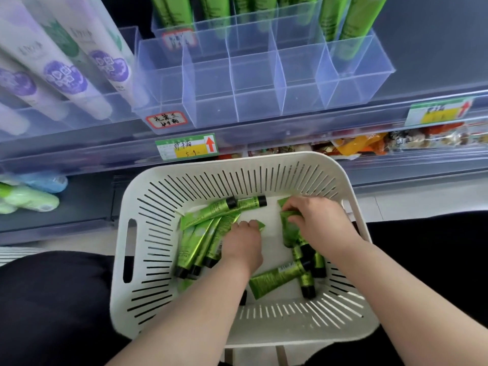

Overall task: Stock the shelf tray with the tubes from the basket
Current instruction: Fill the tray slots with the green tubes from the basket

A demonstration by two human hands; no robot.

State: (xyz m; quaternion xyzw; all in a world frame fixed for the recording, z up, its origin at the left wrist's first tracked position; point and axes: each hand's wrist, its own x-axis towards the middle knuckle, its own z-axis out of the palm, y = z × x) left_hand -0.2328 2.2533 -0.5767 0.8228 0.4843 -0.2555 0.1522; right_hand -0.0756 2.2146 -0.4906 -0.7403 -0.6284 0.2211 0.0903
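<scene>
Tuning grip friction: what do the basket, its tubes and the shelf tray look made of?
Basket: moulded plastic by its slotted walls, matte off-white. Tubes: glossy metallic-green, probably laminated plastic; bright highlights, flat crimped ends, black caps. Shelf tray: clear rigid plastic, perhaps acrylic; see-through walls.

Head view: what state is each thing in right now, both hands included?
Basket: holds loose green tubes, lying flat.
Left hand: fingers curled on a tube end in the left pile.
Right hand: pinches a tube's crimped end.
Shelf tray: near compartments empty; upright tubes stand farther back.
</scene>
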